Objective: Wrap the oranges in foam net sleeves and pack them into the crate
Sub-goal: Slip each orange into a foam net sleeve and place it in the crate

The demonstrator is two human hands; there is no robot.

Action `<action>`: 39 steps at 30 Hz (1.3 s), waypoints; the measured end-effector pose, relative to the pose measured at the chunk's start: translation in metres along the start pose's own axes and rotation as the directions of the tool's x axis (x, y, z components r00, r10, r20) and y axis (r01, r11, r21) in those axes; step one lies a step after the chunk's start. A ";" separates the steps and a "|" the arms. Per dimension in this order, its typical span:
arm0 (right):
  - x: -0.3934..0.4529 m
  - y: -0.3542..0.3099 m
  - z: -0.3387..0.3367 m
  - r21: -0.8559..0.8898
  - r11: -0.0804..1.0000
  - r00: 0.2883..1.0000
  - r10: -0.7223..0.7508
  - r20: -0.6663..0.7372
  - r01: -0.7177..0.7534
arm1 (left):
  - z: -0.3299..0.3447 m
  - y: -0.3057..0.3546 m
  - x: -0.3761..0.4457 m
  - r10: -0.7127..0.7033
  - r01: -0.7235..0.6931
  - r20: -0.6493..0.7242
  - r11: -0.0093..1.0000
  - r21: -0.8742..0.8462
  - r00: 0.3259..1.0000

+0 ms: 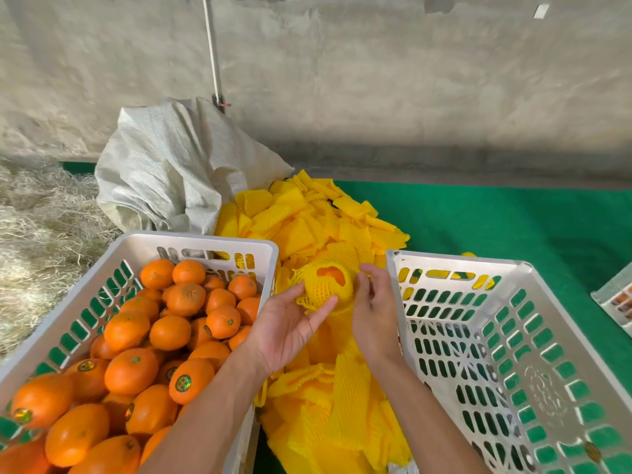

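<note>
1. At centre we see one orange (331, 276) almost wholly covered by a yellow foam net sleeve (319, 292); bare peel shows only through the sleeve's open far end.
2. Our left hand (287, 328) lies palm up beneath the wrapped fruit, its fingers (321, 311) straight and slightly spread, the tips touching the sleeve's near side.
3. Our right hand (374, 311) stands just right of the fruit, its fingers (371, 273) loosely curled and touching the sleeve's right edge; we cannot tell whether they pinch the net.
4. The left crate (191, 241), white and slotted, holds a heap of bare oranges (171, 331), several bearing round stickers.
5. The right crate (461, 265), also white, shows only its perforated floor.
6. Between the crates, a pile of flat sleeves (307, 217) runs from near to far over the green desk (496, 213).
7. A crumpled white woven sack (164, 165) sits beyond the left crate, with straw (37, 227) at far left and a concrete wall (410, 80) behind.
</note>
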State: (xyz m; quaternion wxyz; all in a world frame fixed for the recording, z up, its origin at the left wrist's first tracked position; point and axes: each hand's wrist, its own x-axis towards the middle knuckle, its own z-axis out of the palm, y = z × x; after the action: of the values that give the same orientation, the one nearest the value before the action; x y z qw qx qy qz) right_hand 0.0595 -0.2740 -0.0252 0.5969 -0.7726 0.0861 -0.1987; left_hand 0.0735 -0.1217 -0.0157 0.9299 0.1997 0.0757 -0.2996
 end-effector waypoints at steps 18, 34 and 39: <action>-0.014 -0.005 -0.007 -0.276 0.956 0.956 -0.020 0.294 0.105 | -0.006 -0.014 0.003 0.600 -0.375 -0.060 0.571 0.730 0.797; 0.039 0.013 -0.090 -0.024 0.984 0.856 0.141 -0.497 -0.176 | -0.027 -0.038 0.002 -0.177 0.059 -0.102 -0.232 0.971 0.979; 0.016 0.076 -0.086 -0.020 0.832 0.773 0.506 -0.383 -0.554 | -0.040 -0.037 0.003 -0.333 0.227 -0.404 -0.459 0.859 0.852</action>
State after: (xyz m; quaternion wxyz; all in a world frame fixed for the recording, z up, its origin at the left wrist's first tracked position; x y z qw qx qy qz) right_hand 0.0469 -0.3769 -0.0768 0.5499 -0.7040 0.4218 -0.1549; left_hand 0.0536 -0.1336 -0.0651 0.2423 0.8271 -0.1799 -0.4742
